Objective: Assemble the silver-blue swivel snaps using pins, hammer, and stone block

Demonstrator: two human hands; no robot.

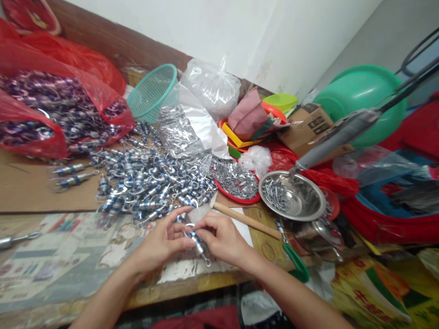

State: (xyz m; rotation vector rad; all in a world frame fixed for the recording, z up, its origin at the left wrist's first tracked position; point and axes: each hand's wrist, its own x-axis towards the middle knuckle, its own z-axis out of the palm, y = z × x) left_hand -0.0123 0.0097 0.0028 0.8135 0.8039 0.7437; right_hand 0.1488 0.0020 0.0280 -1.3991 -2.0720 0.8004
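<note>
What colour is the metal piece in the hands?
The metal piece is silver and blue, clearest in the head view.

The hands [221, 235] partly hide the metal fitting [199, 249].

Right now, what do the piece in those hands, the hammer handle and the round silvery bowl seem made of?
The piece: probably metal, with glossy silver and blue highlights; the blue finish could be coating. Hammer handle: likely wood, matte and evenly tan. Bowl: apparently polished stainless steel, judging by its shiny inside.
</note>
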